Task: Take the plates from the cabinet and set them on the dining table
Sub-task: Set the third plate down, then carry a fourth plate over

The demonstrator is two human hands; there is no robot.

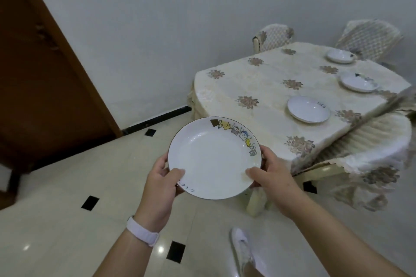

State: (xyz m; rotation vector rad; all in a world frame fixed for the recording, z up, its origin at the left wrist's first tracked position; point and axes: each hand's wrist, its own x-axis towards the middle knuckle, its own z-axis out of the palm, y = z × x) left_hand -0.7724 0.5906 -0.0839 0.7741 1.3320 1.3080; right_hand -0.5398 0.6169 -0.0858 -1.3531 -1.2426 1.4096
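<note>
I carry a white plate [213, 155] with small cartoon figures along its far right rim, held level over the floor in front of me. My left hand [161, 179] grips its near left edge, thumb on top. My right hand [271, 174] grips its near right edge the same way. The dining table [258, 87], under a cream cloth with brown flowers, stands ahead to the right. Three white plates lie on it: the nearest plate [308, 109], a middle plate [359, 83] and a far plate [341, 56].
A dark wooden door or cabinet [45, 74] stands at the left. Covered chairs [273, 37] ring the table; one chair [369, 155] is tucked in on the near side. The floor [67, 186] is cream tile with black insets. My white shoe [242, 247] shows below.
</note>
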